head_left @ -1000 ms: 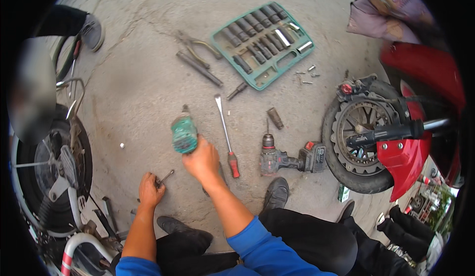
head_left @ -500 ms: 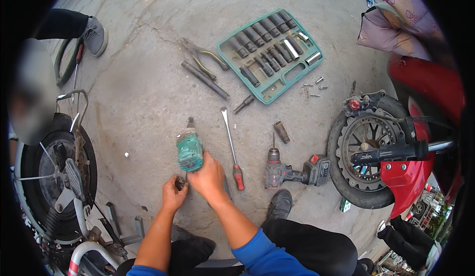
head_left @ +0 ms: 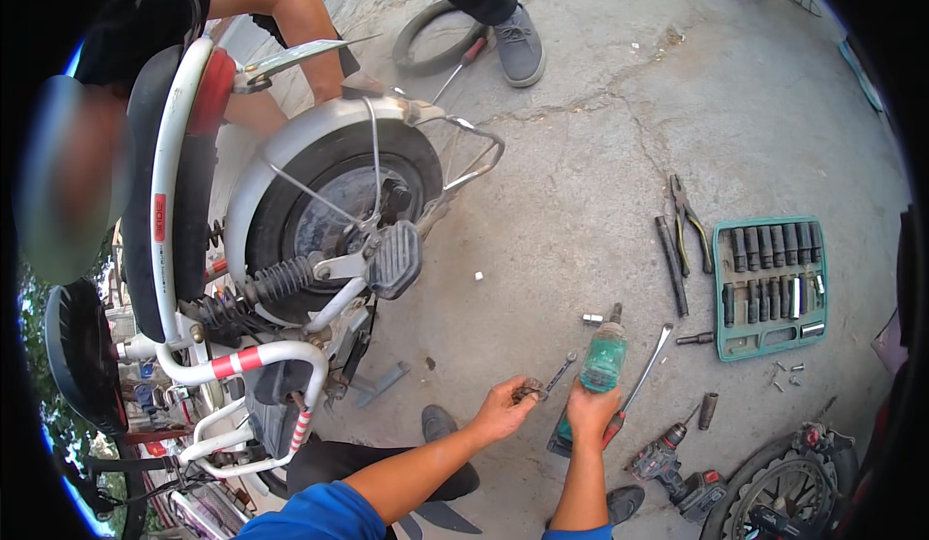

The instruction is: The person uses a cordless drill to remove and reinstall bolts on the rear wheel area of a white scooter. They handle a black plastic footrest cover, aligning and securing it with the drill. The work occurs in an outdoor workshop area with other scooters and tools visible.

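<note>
Teal impact driver and wrench in hand

Right hand is gripping the driver tight; left hand is pinching the small wrench, fingers curled shut.

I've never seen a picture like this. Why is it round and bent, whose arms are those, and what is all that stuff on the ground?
The picture comes from a wide-angle camera worn on a person's head, looking down, so straight edges curve near the rim. The two forearms rising from the bottom are that person's own. The right hand grips a teal power tool. The left hand holds a small wrench.

On the concrete ground lie a long flat metal bar, pliers, a teal tray of sockets, loose screws and a red and black drill. A detached wheel sits at lower right. To the left stands a scooter's rear wheel; another person's shoe shows at the top.
</note>
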{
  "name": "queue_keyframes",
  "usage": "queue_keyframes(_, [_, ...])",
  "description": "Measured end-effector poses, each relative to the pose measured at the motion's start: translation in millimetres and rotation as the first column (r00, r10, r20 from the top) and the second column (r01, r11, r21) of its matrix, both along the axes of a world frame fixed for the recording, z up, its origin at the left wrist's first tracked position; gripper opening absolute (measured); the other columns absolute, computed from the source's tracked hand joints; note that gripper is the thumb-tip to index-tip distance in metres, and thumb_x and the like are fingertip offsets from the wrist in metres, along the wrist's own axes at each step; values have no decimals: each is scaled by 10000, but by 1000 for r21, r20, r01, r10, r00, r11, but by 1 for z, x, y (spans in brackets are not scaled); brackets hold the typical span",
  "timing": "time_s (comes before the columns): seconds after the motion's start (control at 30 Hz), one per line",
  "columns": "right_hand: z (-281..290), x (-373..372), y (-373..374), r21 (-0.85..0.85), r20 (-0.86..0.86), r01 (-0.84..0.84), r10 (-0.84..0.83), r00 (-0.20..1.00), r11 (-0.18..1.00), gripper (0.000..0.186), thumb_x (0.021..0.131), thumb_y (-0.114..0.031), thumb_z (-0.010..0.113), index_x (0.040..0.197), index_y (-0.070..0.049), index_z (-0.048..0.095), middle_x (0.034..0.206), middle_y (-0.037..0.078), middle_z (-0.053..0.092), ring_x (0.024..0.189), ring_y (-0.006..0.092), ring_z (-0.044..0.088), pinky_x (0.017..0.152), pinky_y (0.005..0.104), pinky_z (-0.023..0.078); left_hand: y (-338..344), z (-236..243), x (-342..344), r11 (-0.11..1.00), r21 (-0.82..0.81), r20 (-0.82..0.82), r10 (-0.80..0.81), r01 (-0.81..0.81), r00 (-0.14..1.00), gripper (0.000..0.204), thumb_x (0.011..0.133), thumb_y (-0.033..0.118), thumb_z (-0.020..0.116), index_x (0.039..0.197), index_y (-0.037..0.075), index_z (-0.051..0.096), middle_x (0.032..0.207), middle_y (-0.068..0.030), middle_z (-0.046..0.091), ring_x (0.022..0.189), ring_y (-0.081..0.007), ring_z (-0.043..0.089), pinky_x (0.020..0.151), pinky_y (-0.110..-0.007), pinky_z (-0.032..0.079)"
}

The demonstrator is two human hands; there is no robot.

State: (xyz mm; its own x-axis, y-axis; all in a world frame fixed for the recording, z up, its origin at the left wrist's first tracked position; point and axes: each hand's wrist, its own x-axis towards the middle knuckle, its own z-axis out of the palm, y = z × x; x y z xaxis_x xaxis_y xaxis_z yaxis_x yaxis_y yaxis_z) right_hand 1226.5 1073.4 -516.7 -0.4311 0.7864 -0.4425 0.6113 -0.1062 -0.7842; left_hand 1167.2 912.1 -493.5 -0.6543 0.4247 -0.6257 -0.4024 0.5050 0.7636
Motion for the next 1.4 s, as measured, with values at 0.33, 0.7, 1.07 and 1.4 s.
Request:
queue_keyframes(0.33, [82, 35, -12, -214, 12, -161, 168, 986, 963, 591, 782, -140, 711, 1295, 47, 484, 1030, 285, 691, 987, 418, 692, 849, 460, 530, -11, 127, 28, 999, 46, 368, -8, -9, 930, 496, 925, 225, 749, 1323, -14, 576, 1206, -116, 661, 1142, -187, 602, 1008, -345, 479])
queue_keyframes(0.7, [209, 101, -70, -682, -192, -540, 591, 784, 494, 862, 841, -42, 671, 1544, 46, 181, 1377, 329, 547, 1234, 415, 614, 1002, 437, 512, -42, 180, 62, 981, -191, 617, 115, 7, 778, 509, 953, 344, 730, 1325, 30, 580, 1259, -73, 623, 1182, -184, 571, 1016, -357, 467])
queue_keyframes(1.07, [36, 195, 83, -90, 746, -769, 554, 369, 633, 1001, 655, -120, 885, 1487, 11, 344, 1285, 197, 520, 1150, 401, 555, 969, 443, 472, -112, 179, 101, 801, -482, 413, 566, -356, 714, 200, 963, 215, 728, 1024, 61, 616, 811, -25, 642, 665, -143, 626, 605, -312, 521])
queue_keyframes(1.4, [1, 251, 106, -223, 794, -770, 570, 212, 597, 1000, 712, -187, 839, 1515, 42, 289, 1223, 187, 619, 1123, 366, 628, 993, 417, 490, -64, 255, 62, 956, -265, 319, 209, -125, 925, 204, 948, 189, 738, 1074, 38, 682, 857, -45, 699, 774, -167, 674, 748, -309, 534])
